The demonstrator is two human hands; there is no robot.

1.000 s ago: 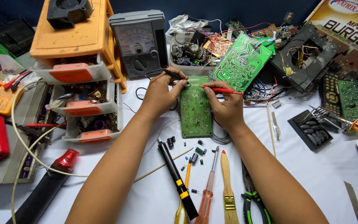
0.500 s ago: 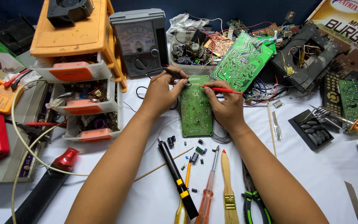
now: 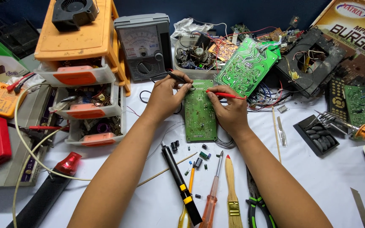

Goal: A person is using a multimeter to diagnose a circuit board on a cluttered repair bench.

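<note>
Left hand (image 3: 164, 96) gripping black probe (image 3: 176, 77), right hand (image 3: 229, 110) gripping red probe (image 3: 225, 95); both tips touching green board (image 3: 200, 116) lying on desk (image 3: 317, 173).

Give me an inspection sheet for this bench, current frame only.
Surface: white table, crowded.
Job's things: green circuit board lying flat; black probe and red probe tips on its top edge.
Clutter: screwdriver, brush, pliers, loose components, orange drawer unit.
Grippers: left hand holds black probe; right hand holds red probe.
Cables: white cord looping at left.
Surroundings: analog meter, spare board.
</note>
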